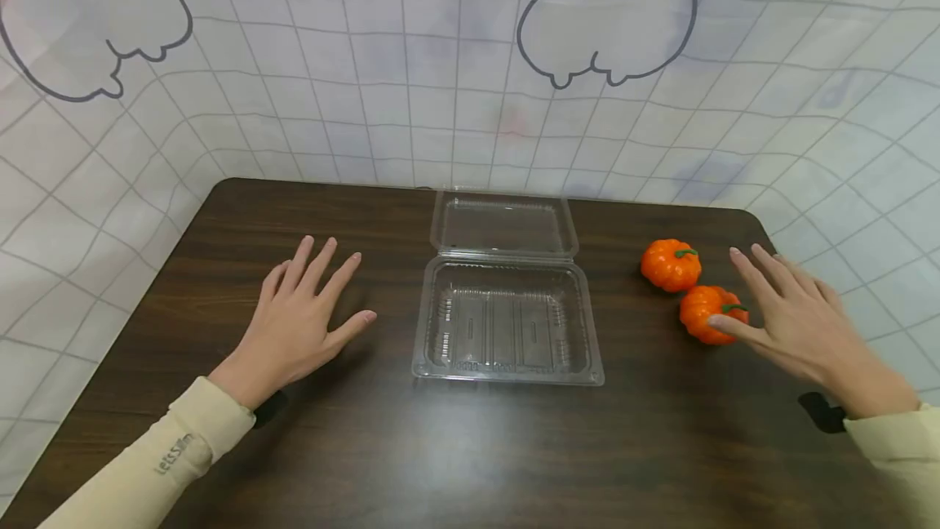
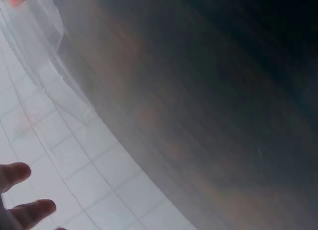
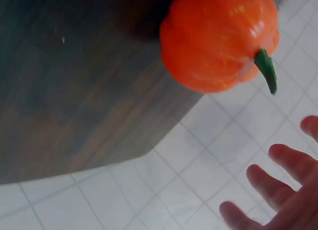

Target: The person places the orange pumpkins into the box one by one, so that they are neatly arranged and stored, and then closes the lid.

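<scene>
Right wrist view shows a glossy, green-stemmed orange pumpkin (image 3: 216, 41).

Table (image 1: 352, 464): dark brown, wood grain, far corners rounded. Pale soft glare (image 1: 455, 439) on near middle of top. White sheet (image 1: 411, 64) behind and along both sides; thin grey grid lines, rippled, bending at the 2 back corners. 2 cartoon animal rumps on it, high up: left rump (image 1: 95, 31), right rump (image 1: 609, 31), both dark-outlined, orange patch, 1 heart each. Faint bluish patches (image 1: 708, 174) lower down, plus 1 blurred reddish spot (image 1: 512, 121). Both wrist views: grid beyond table edge.
</scene>
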